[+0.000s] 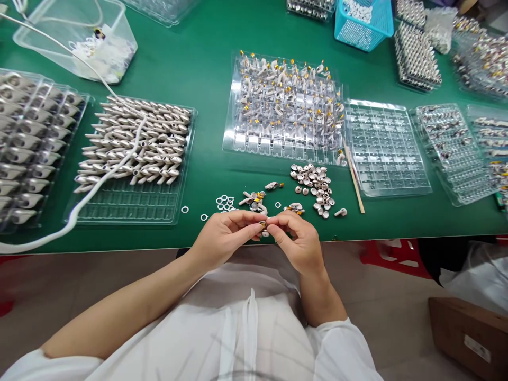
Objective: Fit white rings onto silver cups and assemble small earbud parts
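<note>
At the front edge of the green table, my left hand and my right hand meet fingertip to fingertip. Between them they pinch a small metallic part with a yellowish patch; fingers cover most of it. Just beyond the fingers lies a little heap of grey pieces with yellow tabs. White rings are scattered to the left of it. On the right is a pile of small grey cup-shaped caps. One more grey piece with a yellow tip lies alone behind the hands.
A clear tray of hook-shaped pieces stands ahead. Left are a tray of slender grey shells, a white cable across it, and a clear bin. Right are a wooden stick, an unfilled tray and a blue basket.
</note>
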The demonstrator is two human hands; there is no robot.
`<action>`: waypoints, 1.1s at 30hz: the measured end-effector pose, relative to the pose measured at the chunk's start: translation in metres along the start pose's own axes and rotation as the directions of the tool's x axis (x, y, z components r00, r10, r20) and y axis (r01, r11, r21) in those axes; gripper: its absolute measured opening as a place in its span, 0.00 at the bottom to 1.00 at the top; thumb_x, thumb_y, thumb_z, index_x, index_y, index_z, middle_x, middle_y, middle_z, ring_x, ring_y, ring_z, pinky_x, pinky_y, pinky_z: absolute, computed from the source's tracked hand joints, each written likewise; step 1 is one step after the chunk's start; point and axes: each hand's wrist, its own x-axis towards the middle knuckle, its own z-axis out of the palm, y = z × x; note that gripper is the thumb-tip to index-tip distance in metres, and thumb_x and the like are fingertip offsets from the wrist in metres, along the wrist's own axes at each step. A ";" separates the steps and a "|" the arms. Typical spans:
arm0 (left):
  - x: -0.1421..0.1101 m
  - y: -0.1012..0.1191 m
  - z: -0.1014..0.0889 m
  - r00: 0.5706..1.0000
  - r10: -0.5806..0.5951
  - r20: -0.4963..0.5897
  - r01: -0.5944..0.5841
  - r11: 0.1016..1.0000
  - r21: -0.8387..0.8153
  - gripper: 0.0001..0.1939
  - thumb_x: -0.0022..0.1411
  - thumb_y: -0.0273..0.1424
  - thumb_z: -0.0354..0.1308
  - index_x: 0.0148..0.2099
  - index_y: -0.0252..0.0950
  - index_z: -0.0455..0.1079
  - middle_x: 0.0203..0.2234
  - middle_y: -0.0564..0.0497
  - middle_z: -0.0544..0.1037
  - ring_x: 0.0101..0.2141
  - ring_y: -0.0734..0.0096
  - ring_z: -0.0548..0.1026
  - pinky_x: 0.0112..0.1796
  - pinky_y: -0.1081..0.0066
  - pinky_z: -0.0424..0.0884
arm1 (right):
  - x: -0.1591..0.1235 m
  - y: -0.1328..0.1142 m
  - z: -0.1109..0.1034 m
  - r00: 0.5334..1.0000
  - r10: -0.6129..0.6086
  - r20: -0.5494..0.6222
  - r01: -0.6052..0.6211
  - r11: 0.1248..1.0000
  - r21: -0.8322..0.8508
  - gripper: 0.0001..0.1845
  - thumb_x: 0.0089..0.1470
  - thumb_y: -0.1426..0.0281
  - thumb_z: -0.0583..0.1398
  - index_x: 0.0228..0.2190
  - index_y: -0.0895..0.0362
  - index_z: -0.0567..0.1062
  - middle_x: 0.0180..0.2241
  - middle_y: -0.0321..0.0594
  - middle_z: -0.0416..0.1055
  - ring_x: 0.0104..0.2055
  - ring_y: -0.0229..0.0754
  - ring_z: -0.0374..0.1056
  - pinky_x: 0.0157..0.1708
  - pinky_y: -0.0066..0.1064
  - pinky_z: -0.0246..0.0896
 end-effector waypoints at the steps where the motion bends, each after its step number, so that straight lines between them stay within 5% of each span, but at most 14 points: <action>1: 0.000 0.000 0.000 1.000 -0.005 -0.001 0.005 1.000 -0.007 0.15 0.51 0.38 0.71 0.38 0.33 0.81 0.30 0.47 0.84 0.28 0.67 0.80 0.35 0.68 0.80 | 0.000 0.000 0.000 1.000 0.014 0.006 -0.014 1.000 0.021 0.05 0.59 0.68 0.61 0.35 0.53 0.78 0.31 0.38 0.73 0.31 0.38 0.67 0.29 0.29 0.64; 15: -0.003 -0.002 0.001 1.000 -0.010 -0.009 0.009 0.999 -0.051 0.11 0.51 0.33 0.71 0.38 0.34 0.82 0.28 0.50 0.84 0.26 0.73 0.78 0.32 0.75 0.79 | 0.005 -0.003 0.004 0.993 0.116 0.015 -0.117 0.992 0.049 0.05 0.57 0.69 0.62 0.30 0.55 0.76 0.28 0.35 0.71 0.27 0.35 0.66 0.26 0.27 0.62; 25: -0.002 -0.006 -0.003 0.995 0.097 -0.007 -0.097 0.989 -0.111 0.07 0.54 0.30 0.70 0.36 0.33 0.79 0.30 0.50 0.83 0.31 0.72 0.80 0.36 0.77 0.79 | 0.003 -0.006 0.013 0.973 -0.205 -0.103 0.197 0.976 -0.088 0.04 0.57 0.75 0.60 0.35 0.54 0.74 0.30 0.35 0.69 0.29 0.35 0.64 0.27 0.27 0.62; 30: -0.004 -0.010 -0.012 0.972 0.209 0.105 -0.192 0.969 -0.154 0.04 0.58 0.26 0.66 0.38 0.34 0.77 0.30 0.51 0.81 0.30 0.74 0.81 0.36 0.77 0.79 | -0.001 0.001 0.007 0.988 -0.096 -0.121 0.107 0.990 0.090 0.14 0.58 0.71 0.62 0.46 0.51 0.73 0.38 0.38 0.69 0.33 0.36 0.67 0.30 0.29 0.66; 33: -0.004 -0.014 -0.014 0.954 0.267 0.136 -0.251 0.960 -0.128 0.04 0.61 0.26 0.64 0.40 0.34 0.76 0.32 0.50 0.81 0.32 0.73 0.81 0.37 0.76 0.79 | -0.002 0.002 0.007 0.989 -0.126 -0.078 0.135 0.983 0.125 0.10 0.59 0.72 0.62 0.43 0.51 0.75 0.37 0.39 0.71 0.35 0.38 0.69 0.31 0.29 0.67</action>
